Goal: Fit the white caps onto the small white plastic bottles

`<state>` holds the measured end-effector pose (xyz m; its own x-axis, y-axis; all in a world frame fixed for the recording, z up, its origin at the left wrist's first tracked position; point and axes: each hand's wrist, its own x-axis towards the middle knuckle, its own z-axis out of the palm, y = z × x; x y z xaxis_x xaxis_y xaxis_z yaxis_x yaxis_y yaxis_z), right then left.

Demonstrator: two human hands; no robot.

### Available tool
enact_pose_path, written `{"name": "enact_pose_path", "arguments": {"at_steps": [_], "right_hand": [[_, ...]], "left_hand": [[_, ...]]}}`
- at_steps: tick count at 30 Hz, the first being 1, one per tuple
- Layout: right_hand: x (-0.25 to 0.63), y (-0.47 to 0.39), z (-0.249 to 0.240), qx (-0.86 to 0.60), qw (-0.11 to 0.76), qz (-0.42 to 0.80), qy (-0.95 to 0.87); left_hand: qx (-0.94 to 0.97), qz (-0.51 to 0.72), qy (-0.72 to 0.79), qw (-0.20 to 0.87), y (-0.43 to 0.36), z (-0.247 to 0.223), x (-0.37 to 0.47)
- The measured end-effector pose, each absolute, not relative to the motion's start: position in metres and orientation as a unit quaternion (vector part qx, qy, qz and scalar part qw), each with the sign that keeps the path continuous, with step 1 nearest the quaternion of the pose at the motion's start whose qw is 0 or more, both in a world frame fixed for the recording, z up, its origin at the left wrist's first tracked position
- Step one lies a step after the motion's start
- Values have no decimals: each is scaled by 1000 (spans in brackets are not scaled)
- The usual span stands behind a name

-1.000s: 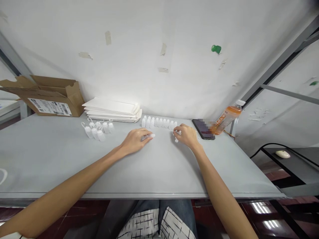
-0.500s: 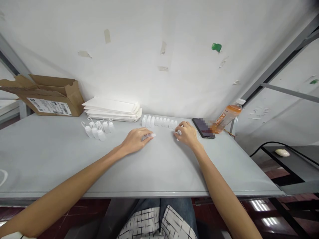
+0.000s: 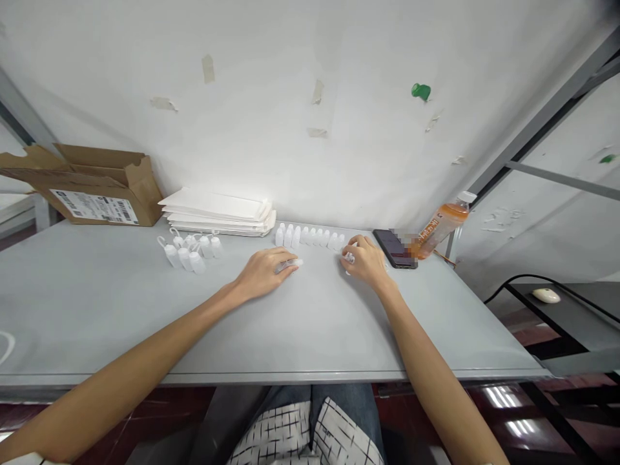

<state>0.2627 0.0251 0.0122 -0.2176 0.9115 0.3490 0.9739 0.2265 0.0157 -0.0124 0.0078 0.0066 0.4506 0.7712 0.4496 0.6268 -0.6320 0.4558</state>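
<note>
My left hand is closed round a small translucent squeeze bottle lying on its side, its neck pointing right. Over at the right, my right hand has its fingers curled down on small white plastic pieces, which look like caps but are mostly covered by the fingers. Behind and between the hands, several small white bottles stand in a row. To the left of my left hand, several bottles with looped caps stand in a cluster.
A stack of white paper or envelopes lies against the wall, beside an open cardboard box. On the right are a dark phone and a tilted bottle of orange drink. The grey table ends close to my lap.
My right hand's fingers have shifted very slightly over the white pieces. My left hand stays in place with the bottle.
</note>
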Motion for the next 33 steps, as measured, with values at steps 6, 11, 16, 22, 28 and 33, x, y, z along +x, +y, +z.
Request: {"name": "enact_pose_path", "arguments": {"at_steps": [6,11,16,22,28,33], "right_hand": [[240,17,12,-603,287,-98,-738],[201,1,7,-493,339,66,-798],[188,-5,4,-459,343,172,-801],[190,-3,3,-473,346,251,-770],[188,-5,4,-467,356,287,-757],[188,-4,3,-449,378,276,-761]], "left_hand": [[835,333,411,149,8,6,-12],[821,352,412,182,9,5,-10],[806,366,415,211,10,1,-9],[800,356,431,218,9,0,-10],[807,340,433,212,6,5,-10],[811,330,436,210,6,5,-10]]}}
